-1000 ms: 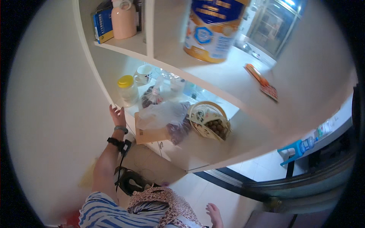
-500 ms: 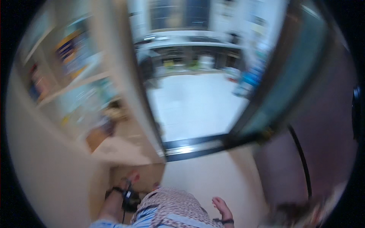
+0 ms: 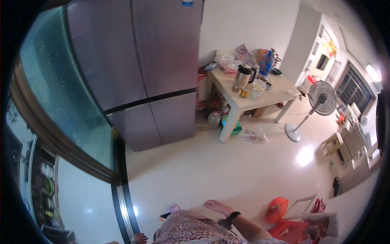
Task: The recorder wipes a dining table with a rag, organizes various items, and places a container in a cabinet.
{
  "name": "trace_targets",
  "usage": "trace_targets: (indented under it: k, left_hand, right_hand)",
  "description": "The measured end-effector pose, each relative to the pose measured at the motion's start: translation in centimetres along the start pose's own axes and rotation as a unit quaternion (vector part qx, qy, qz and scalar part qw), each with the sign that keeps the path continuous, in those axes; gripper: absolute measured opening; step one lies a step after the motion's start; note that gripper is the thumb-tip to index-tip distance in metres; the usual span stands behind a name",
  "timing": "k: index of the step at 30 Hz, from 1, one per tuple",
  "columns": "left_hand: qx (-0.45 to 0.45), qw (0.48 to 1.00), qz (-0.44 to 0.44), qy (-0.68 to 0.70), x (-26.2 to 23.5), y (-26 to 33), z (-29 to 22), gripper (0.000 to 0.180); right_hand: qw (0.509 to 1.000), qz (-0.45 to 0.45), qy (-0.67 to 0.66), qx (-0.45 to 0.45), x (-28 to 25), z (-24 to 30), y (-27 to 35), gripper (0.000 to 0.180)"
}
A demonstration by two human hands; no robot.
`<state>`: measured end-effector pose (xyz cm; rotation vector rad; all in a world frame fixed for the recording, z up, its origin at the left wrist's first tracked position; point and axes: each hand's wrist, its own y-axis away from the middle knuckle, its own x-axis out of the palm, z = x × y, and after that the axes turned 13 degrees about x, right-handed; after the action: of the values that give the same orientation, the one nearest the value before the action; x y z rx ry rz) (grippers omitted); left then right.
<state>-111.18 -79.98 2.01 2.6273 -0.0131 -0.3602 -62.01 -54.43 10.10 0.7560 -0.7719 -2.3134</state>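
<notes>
At the lower middle, my right hand [image 3: 217, 206] hangs in front of my patterned clothing [image 3: 185, 228], over the pale tiled floor. A black band [image 3: 232, 216] circles that wrist. Its fingers look loosely extended, with nothing visible in them. My left hand [image 3: 140, 238] shows only in part at the bottom edge, beside the metal door track [image 3: 124, 209]. Its fingers are slightly bent and apart, and I see nothing held. Neither hand touches any furniture. Part of a foot [image 3: 174, 207] shows past the clothing.
A tall purple-grey fridge [image 3: 162, 53] stands ahead, next to a framed glass sliding door [image 3: 69, 89]. Right of it, a cluttered table [image 3: 227, 83] bears a steel thermos jug [image 3: 243, 75]. A standing fan [image 3: 321, 99] is farther right. Near right are a red stool [image 3: 289, 230] and an orange-red bag [image 3: 277, 208].
My view has swung right, from the kitchen doorway and shelves to the fridge, table and room beyond. My right arm now reaches farther across my front; my left hand sits lower in view.
</notes>
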Motion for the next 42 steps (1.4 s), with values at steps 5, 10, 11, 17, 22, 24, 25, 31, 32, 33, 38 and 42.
trace_targets:
  k: [5,10,11,17,22,24,25,31,32,33,38,42]
  left_hand:
    - [-0.140,0.975,0.087,0.148,-1.7,-15.8,0.6,0.039]
    - [-0.231,0.970,0.003,0.074,0.5,-28.3,-7.2,0.015]
    - [-0.227,0.970,0.010,0.087,1.2,-31.1,-9.4,0.015]
    - [-0.034,0.956,0.239,-0.166,5.9,-48.0,-17.8,0.008]
    - [-0.065,0.977,0.183,-0.082,18.0,-56.0,-29.1,0.023]
    - [-0.053,0.966,0.234,-0.101,22.7,-58.1,-32.6,0.026]
    - [-0.041,0.959,0.257,-0.116,25.3,-58.7,-34.3,0.026]
    - [-0.008,0.940,0.321,-0.113,39.7,-59.4,-42.4,0.027]
    - [-0.011,0.942,0.316,-0.115,41.9,-59.4,-43.4,0.027]
    - [-0.015,0.941,0.319,-0.114,44.1,-59.4,-44.5,0.029]
    - [-0.020,0.933,0.328,-0.147,54.5,-59.8,-51.0,0.034]
    - [0.038,0.928,0.354,-0.111,61.6,-60.6,-56.8,0.037]
  right_hand:
    - [0.979,-0.060,-0.126,0.147,-3.3,-5.4,3.6,0.048]
    - [0.912,-0.141,-0.275,0.270,-7.5,-5.6,3.1,0.044]
    - [0.912,-0.146,-0.271,0.272,-8.6,-5.8,2.5,0.044]
    - [0.891,-0.203,-0.326,0.244,-14.2,-7.3,0.6,0.047]
    - [0.802,-0.262,-0.447,0.298,-15.2,-9.2,3.8,0.046]
    - [0.759,-0.251,-0.500,0.333,-14.5,-11.2,5.4,0.046]
    - [0.754,-0.249,-0.507,0.336,-14.0,-12.2,6.1,0.046]
    - [0.688,-0.193,-0.571,0.405,-13.9,-20.9,8.3,0.050]
    - [0.681,-0.189,-0.579,0.406,-15.1,-22.6,8.3,0.049]
    - [0.674,-0.185,-0.588,0.407,-16.7,-24.0,8.5,0.048]
    - [0.679,-0.255,-0.589,0.355,-28.9,-32.1,8.9,0.043]
    - [0.750,-0.287,-0.469,0.369,-42.3,-35.0,8.2,0.044]
